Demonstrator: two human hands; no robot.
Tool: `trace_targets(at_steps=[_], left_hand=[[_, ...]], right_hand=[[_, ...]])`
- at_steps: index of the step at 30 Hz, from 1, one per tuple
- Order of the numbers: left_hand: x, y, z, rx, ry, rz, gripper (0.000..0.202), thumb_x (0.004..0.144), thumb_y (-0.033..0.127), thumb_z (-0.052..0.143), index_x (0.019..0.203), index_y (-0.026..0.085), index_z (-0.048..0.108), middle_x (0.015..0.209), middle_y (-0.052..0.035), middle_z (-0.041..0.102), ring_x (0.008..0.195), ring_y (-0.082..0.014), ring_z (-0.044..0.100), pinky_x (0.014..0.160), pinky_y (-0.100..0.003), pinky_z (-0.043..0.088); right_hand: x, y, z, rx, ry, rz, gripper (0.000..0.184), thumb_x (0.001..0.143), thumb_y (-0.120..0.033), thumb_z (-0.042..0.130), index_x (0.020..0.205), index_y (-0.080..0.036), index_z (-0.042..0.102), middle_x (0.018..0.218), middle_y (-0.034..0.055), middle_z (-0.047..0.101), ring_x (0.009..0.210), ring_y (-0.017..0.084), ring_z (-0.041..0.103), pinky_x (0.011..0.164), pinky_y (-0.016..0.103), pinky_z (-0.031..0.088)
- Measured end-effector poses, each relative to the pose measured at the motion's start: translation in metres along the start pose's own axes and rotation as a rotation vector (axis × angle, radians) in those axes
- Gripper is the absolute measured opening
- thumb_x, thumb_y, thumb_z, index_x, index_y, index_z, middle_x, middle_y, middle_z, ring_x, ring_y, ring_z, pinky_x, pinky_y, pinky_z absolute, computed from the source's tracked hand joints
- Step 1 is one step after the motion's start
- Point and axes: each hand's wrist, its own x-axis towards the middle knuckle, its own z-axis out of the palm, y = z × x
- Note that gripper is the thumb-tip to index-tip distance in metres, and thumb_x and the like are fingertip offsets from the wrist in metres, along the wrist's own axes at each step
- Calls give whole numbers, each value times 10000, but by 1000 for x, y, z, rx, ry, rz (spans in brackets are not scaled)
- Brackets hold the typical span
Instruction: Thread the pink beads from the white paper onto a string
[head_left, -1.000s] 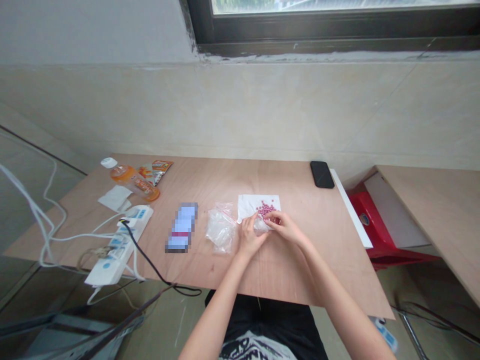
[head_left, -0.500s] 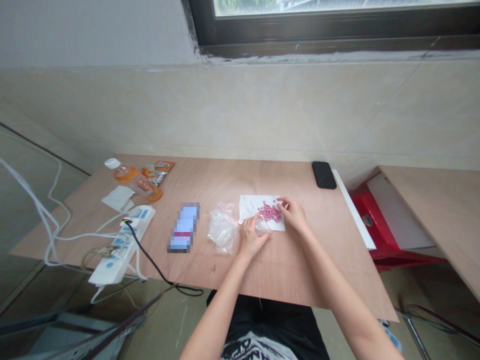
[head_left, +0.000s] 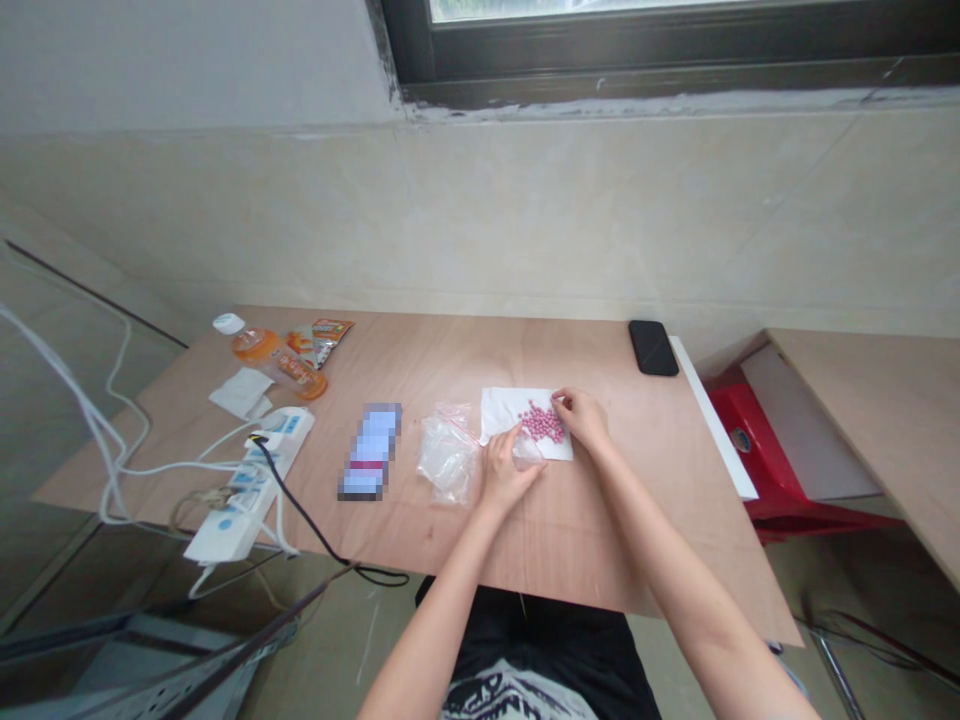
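Note:
A heap of small pink beads (head_left: 541, 421) lies on a white paper sheet (head_left: 502, 409) in the middle of the wooden table (head_left: 465, 360). My right hand (head_left: 585, 420) rests at the heap's right edge, its fingers pinched together over the beads. My left hand (head_left: 504, 470) holds a small clear plastic bag (head_left: 527, 447) by its mouth, just in front of the paper. A pile of clear zip bags (head_left: 445, 457) lies to the left of that hand.
A blurred flat item (head_left: 370, 451), a white power strip (head_left: 251, 482) with cables, an orange drink bottle (head_left: 274, 358), a snack packet (head_left: 324, 333) and a tissue (head_left: 241, 392) lie to the left. A black phone (head_left: 652, 347) sits at the back right. A red stool (head_left: 757, 450) stands beside the table.
My right hand has moved away from the small bag and back to the right edge of the bead heap. My left hand has kept its hold on the bag.

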Motion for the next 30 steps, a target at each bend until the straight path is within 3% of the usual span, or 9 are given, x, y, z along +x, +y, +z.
trace_targets(at_steps=[5, 8, 13, 22, 30], left_hand=[[0, 2, -2, 17, -9, -20, 710, 618, 284, 761, 1260, 232, 462, 1149, -68, 601, 1066, -255, 534, 928, -438, 415], [-1, 1, -1, 22, -3, -13, 703, 624, 292, 760, 1257, 225, 463, 1158, -70, 599, 1071, -261, 533, 933, -443, 415], [-1, -2, 2, 16, 15, 7, 691, 622, 281, 763, 1247, 230, 474, 1133, -72, 608, 1057, -261, 546, 915, -437, 438], [0, -1, 0, 9, 18, 30, 680, 632, 276, 755, 1247, 219, 471, 1146, -72, 611, 1060, -243, 549, 921, -429, 442], [0, 2, -1, 1, -1, -7, 704, 610, 265, 770, 1248, 227, 475, 1138, -68, 607, 1060, -251, 540, 920, -440, 425]], right_hand=[[-2, -1, -3, 42, 22, 3, 207, 804, -330, 517, 881, -217, 673, 718, 13, 655, 643, 144, 567, 524, 223, 310], [-10, -3, -5, 200, 28, -8, 240, 804, -367, 517, 889, -201, 668, 693, 13, 643, 606, 142, 562, 533, 226, 347], [-37, -13, -6, 507, -111, -123, 337, 810, -464, 520, 913, -177, 663, 743, 37, 664, 595, 146, 551, 560, 241, 408], [-66, -25, 2, 536, -218, -206, 294, 817, -413, 540, 933, -177, 671, 787, 40, 670, 555, 129, 512, 543, 246, 402], [-70, 12, -2, 313, 66, -2, 367, 814, -450, 481, 957, -178, 681, 695, 41, 633, 569, 156, 536, 537, 252, 397]])
